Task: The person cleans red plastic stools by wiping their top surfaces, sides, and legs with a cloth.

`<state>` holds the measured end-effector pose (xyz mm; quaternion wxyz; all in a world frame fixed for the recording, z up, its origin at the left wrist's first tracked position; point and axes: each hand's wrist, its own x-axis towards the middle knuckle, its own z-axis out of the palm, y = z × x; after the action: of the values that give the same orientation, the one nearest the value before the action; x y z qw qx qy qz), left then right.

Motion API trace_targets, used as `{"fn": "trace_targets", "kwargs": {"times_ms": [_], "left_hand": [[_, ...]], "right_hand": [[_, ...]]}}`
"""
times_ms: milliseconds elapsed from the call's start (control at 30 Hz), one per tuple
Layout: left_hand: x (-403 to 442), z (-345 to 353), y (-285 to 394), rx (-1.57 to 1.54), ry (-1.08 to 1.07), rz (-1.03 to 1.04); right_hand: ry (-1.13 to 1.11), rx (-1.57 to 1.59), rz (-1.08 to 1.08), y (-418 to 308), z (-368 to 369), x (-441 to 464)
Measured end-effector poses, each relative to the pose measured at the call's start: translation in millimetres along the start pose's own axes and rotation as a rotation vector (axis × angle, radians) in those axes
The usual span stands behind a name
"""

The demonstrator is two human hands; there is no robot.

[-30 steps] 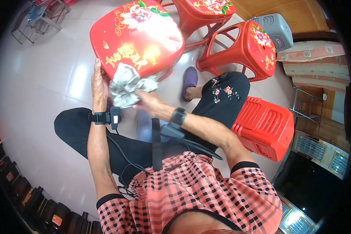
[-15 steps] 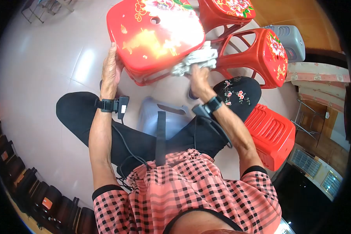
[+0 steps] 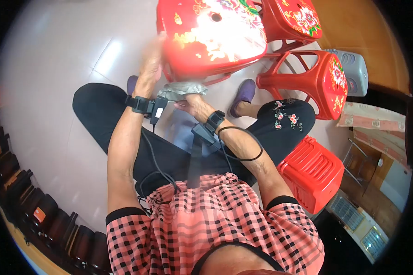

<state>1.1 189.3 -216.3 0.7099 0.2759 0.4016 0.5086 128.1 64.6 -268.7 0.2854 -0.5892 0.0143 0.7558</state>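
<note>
A red plastic stool [image 3: 195, 52] with a flower-printed, glossy seat stands in front of me. My left hand [image 3: 152, 62] is against the left side of this stool; its fingers are smeared by motion, so their grip is unclear. Below the stool's near edge, my right hand [image 3: 193, 104] is closed on a crumpled pale grey-white cloth [image 3: 181, 90]. Its cloth lies just apart from the seat, close to my left wrist. Part of the cloth and some right-hand fingers are hidden.
Two more red flowered stools, a far one [image 3: 284, 23] and a near one [image 3: 298, 75], stand at right. A grey stool [image 3: 351, 68] is behind them. A red plastic stool [image 3: 312, 174] lies beside my right knee. A bluish-grey stool [image 3: 181, 130] sits between my legs.
My right hand has moved the cloth left and towards me, away from the seat's right corner. The flowered stool has shifted right and slightly away, my left hand moving with it.
</note>
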Motion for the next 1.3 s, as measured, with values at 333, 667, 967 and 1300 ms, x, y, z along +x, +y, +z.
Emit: {"fn": "trace_targets", "kwargs": {"times_ms": [333,667,967,1300], "left_hand": [[-21,9,30,0.392,0.140,0.164],[-101,43,125,0.598,0.010,0.371],[-222,-83,137,0.443,0.306,0.120],[-281,-114,92,0.502,0.328,-0.444]], "right_hand": [[-0.292,-0.686,-0.461,-77,7,-161],[0.196,-0.837,-1.666,-202,1,-94],[0.212,-0.878,-1.650,-200,-8,-90],[0.181,-0.889,-1.757,-204,-5,-88]]}}
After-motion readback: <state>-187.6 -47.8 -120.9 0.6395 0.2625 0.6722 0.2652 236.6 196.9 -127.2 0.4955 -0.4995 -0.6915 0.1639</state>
